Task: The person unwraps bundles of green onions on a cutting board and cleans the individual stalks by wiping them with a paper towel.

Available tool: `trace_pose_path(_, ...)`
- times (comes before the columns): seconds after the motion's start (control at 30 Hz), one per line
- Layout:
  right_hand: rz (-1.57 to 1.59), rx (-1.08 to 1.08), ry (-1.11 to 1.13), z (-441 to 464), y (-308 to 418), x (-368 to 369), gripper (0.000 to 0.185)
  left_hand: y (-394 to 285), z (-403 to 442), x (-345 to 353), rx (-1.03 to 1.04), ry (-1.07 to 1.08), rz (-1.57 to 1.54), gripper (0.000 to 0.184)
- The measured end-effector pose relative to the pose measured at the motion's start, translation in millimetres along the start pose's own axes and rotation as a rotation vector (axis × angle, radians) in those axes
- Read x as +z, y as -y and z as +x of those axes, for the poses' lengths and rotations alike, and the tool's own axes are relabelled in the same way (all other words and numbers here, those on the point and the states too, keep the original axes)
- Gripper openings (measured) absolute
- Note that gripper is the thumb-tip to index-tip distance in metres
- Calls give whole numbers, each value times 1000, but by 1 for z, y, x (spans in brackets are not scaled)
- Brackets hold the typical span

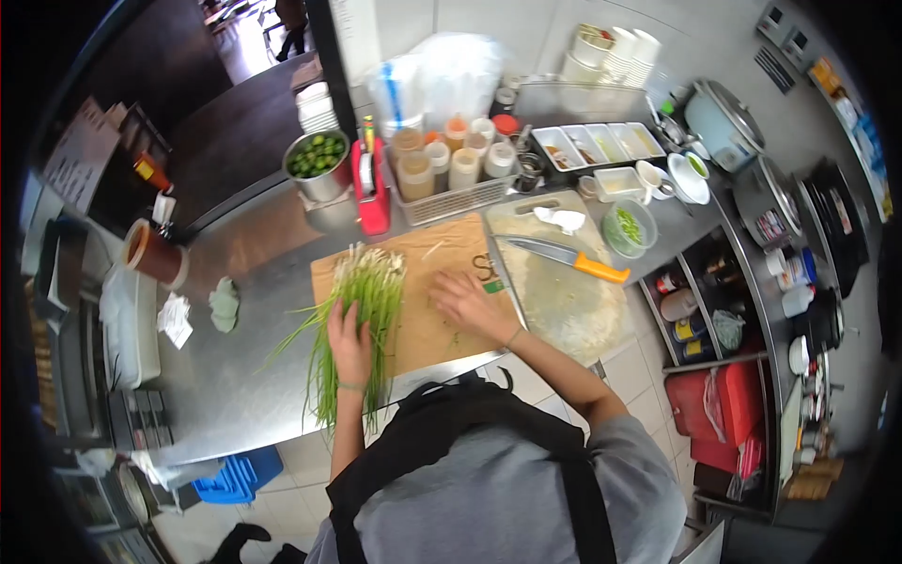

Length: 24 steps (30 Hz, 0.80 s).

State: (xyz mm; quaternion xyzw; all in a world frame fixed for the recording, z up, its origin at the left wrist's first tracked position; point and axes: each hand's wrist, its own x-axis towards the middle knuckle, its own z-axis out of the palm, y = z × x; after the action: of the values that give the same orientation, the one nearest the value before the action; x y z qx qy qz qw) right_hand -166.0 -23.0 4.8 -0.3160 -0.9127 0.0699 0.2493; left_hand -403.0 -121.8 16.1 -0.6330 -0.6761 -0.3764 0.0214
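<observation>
The left fingers (350, 321) are a bit apart and lie on top of the long green onions (376, 291). The right fingers (451, 295) are spread open on brown paper (437, 348), beside the onions, and hold nothing that I can see. The white ends of the onions point away from the person, and the green ends hang over the near edge of the desk (244, 376).

The desk is shiny gray metal. The brown paper lies flat on it, with some print near the right hand. Just right of the paper is a pale cutting board (573, 324), with a messy top. On it are a knife (564, 254) with an orange handle and a crumpled white thing (561, 219). A clear tub (628, 230) of chopped green bits is by the board.

Behind the paper are a red tape holder (372, 193), a pot (319, 179) of small green fruits and a basket (458, 202) full of bottles. Off to the left lie a crumpled white paper (175, 321) and a green cloth (224, 305).

The wall (540, 38) is pale. On the right, low shelves (691, 324) hold jars, above a red bin (700, 404). A blue crate (240, 477) sits low on the left. The floor (644, 376) has light tiles.
</observation>
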Motion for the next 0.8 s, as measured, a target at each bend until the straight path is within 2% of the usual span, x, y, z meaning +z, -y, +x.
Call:
trace_pose_path(0.03,57,-23,-44,12,-14,-17,24,-5,2,-6,-42,-3,-71,30)
trace_pose_path(0.1,38,194,-78,21,-74,-31,13,-15,1,-21,-144,-14,-201,20)
trace_pose_path(0.13,-72,293,-164,27,-109,-39,15,-19,-1,-28,-228,-13,-255,17)
trace_pose_path(0.17,-180,533,-294,21,-158,-27,17,-22,-3,-35,-311,-13,-306,15)
trace_pose_path(0.2,-438,513,-248,12,-186,-46,17,-24,-5,-40,-393,-14,-356,12)
trace_pose_path(0.23,-606,618,-228,1,-200,-54,16,-25,-7,-44,-475,-24,-376,8)
trace_pose_path(0.27,-775,723,-208,-7,-210,-61,15,-19,-11,-46,-385,7,-240,7)
trace_pose_path(0.33,-601,743,-186,-15,-223,-78,12,-1,-18,-50,-203,69,37,9)
trace_pose_path(0.37,-512,748,-174,-12,-224,-83,11,0,-15,-48,-218,49,-42,8)
trace_pose_path(0.43,202,741,-171,6,-196,-108,16,-7,-10,-42,-259,9,-197,8)
trace_pose_path(0.47,563,719,-153,12,-173,-118,19,-18,-6,-39,-262,38,-380,11)
trace_pose_path(0.53,895,679,-166,28,-117,-104,29,-57,20,-21,-255,87,-739,22)
trace_pose_path(0.57,949,675,-107,36,-82,-98,29,-74,33,-12,-244,105,-919,29)
trace_pose_path(0.6,999,671,-44,40,-50,-88,29,-89,41,-4,-378,213,-1096,27)
trace_pose_path(0.67,944,566,-63,42,-11,-53,26,-97,50,14,-638,373,-1384,24)
trace_pose_path(0.73,1018,642,-45,40,20,-39,26,-84,53,38,-884,482,-1602,20)
trace_pose_path(0.77,1103,688,-30,37,24,-34,19,-78,50,43,-879,394,-1585,18)
trace_pose_path(0.8,1058,722,-14,30,20,-24,17,-72,47,46,-871,313,-1566,16)
